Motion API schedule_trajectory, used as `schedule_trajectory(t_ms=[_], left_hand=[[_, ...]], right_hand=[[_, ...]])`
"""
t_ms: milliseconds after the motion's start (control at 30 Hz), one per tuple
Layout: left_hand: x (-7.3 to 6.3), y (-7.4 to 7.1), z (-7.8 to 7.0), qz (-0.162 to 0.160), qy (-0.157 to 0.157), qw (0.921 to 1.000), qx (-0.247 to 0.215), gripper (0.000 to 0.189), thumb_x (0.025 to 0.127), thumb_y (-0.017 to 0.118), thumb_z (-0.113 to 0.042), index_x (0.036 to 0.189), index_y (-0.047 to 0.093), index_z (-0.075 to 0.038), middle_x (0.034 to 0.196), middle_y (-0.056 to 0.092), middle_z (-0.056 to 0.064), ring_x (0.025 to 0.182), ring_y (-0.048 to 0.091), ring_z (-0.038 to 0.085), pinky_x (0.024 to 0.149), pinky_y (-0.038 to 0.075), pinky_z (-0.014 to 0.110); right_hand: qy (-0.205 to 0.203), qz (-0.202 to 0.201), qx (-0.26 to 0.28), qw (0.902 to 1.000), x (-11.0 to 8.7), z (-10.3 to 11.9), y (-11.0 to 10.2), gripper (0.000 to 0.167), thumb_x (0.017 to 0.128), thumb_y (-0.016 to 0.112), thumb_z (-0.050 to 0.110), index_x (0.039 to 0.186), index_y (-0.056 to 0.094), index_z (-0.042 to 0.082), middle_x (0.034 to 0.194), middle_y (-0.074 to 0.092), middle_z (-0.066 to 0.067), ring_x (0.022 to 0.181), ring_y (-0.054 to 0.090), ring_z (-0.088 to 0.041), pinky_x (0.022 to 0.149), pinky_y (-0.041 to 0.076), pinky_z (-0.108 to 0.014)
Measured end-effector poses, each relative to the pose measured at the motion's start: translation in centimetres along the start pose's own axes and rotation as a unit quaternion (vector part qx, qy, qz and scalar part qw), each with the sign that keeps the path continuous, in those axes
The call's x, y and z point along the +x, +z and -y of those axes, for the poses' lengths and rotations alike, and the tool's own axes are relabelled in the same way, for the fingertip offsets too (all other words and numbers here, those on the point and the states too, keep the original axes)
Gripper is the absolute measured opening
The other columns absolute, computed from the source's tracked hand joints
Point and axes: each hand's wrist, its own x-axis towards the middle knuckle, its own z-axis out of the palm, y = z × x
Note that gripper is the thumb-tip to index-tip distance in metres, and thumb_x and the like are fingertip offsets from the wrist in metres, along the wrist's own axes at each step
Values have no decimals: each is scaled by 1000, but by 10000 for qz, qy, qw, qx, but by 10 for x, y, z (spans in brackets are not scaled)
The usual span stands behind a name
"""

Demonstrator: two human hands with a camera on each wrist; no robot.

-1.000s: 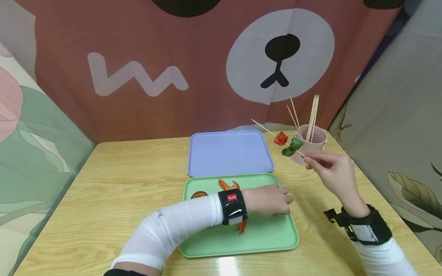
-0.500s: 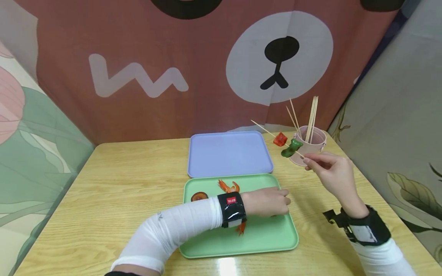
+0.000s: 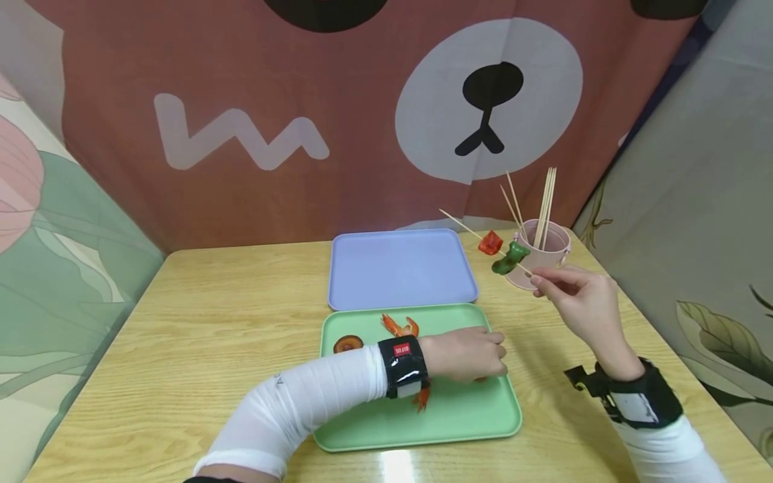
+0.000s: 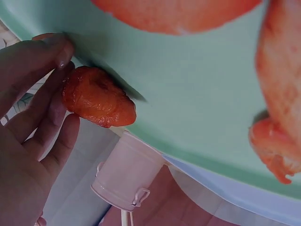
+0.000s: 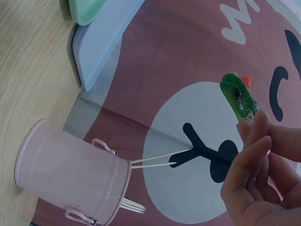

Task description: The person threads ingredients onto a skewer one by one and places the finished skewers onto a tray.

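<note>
My right hand (image 3: 582, 305) pinches the lower end of a bamboo skewer (image 3: 460, 221), which slants up to the left. A red chunk (image 3: 490, 243) and a green pepper piece (image 3: 510, 259) are threaded on it; in the right wrist view the green piece (image 5: 237, 95) sits just past the fingertips. Over the right side of the green tray (image 3: 417, 429) is my left hand (image 3: 465, 353). The left wrist view shows an orange-brown food piece (image 4: 99, 97) at its thumb and fingers (image 4: 66, 134). Whether they pinch it or only touch it is unclear.
Prawns (image 3: 400, 327) and a brown round slice (image 3: 348, 344) lie on the green tray, partly behind my left arm. A purple tray (image 3: 401, 268) adjoins it at the back. Several skewers stand in a pink bucket (image 3: 546, 258), close behind my right hand.
Both hands stay almost in place. The left hand and forearm shift slightly left, uncovering more of the brown slice. The skewer keeps its slant.
</note>
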Motion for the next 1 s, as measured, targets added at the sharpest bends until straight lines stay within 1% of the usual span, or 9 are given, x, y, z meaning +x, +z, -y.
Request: schedule_trajectory(t_ms=[233,333,400,467,600,733,800,933,1000], left_hand=[[-5,2,1,-113,-17,9995,-283,27,85,69,-31,111,64,-32,108,60,-13,98,47,7,77,41,18],[-8,1,3,-258,-11,9971,-716,18,85,70,-30,102,66,-27,96,60,-12,88,49,5,73,40,16],[-12,1,6,-401,-27,9933,-1088,9,86,69,-25,94,64,-24,87,57,-12,79,49,5,68,39,16],[-16,-1,9,-528,-80,9877,-1470,9,88,67,-25,86,59,-22,78,52,-11,71,47,4,62,36,15],[-25,-3,17,-897,-200,9720,-2164,17,91,64,-20,80,51,-18,69,44,-9,65,43,1,57,31,12],[-36,-3,26,-1400,-309,9488,-2816,17,91,61,-6,77,52,-14,67,41,-8,66,41,1,56,28,9],[-41,-2,31,-1623,-404,9382,-3029,17,89,59,-2,77,54,-13,69,44,-8,68,41,1,58,30,8],[-53,2,39,-1948,-650,9176,-3403,13,88,63,-4,82,59,-14,75,55,-9,73,49,-2,66,40,7],[-59,4,43,-2101,-758,9031,-3667,10,88,65,-6,84,60,-13,79,61,-9,75,54,-3,69,44,8]], right_hand=[[22,-2,-28,10000,0,0,1,12,84,72,10,92,75,2,74,70,-13,58,54,13,42,38,-13],[-9,-47,-48,10000,-1,0,1,11,83,72,9,92,75,3,74,70,-12,57,55,10,40,36,-14],[-29,-76,-63,9999,-1,-1,1,10,83,72,9,91,75,4,73,70,-12,56,55,8,39,35,-15],[-49,-90,-60,9999,0,-1,1,10,83,73,9,91,76,4,73,70,-11,57,56,6,39,35,-15],[-58,-119,-47,9999,0,-1,1,10,83,73,10,91,76,4,74,70,-12,57,56,8,41,37,-14],[-36,-145,-71,9999,1,0,0,10,83,73,10,91,76,4,74,70,-12,57,55,11,41,37,-14],[-15,-131,-51,9999,1,0,0,11,83,72,10,91,75,3,74,70,-13,58,54,12,42,38,-13],[1,-87,-16,10000,1,0,1,12,84,72,10,92,75,3,76,71,-13,60,55,14,48,42,-10],[-3,-85,-40,10000,0,0,1,11,84,72,10,92,75,3,76,71,-12,61,55,14,49,43,-9]])
